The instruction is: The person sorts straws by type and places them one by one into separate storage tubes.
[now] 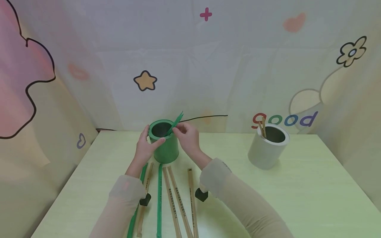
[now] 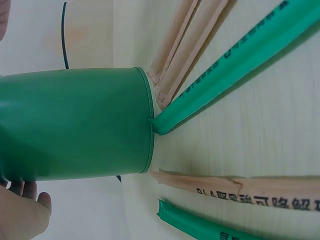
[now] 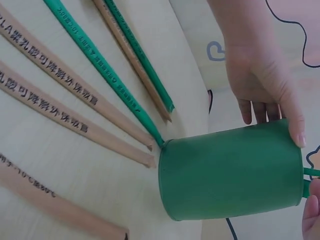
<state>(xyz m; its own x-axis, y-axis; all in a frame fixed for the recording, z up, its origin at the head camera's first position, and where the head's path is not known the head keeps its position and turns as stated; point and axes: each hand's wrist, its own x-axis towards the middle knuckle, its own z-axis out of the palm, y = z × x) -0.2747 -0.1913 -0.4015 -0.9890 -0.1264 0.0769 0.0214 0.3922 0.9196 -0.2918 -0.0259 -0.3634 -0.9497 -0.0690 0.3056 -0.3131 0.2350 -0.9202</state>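
A green cylindrical holder stands upright toward the back of the table. My left hand grips its left side near the rim, the thumb in front and the fingers reaching behind. At the rim's right side, my right hand pinches green straws that lean out of the opening; their lower ends are hidden inside. In the right wrist view, the holder lies between both hands. A green wrapped straw points at its base, with brown wrapped straws alongside.
A white holder with a few brown straws stands at the right. Another brown straw lies by my right sleeve. A green straw and a brown straw lie by my left forearm. A patterned curtain rises behind the table.
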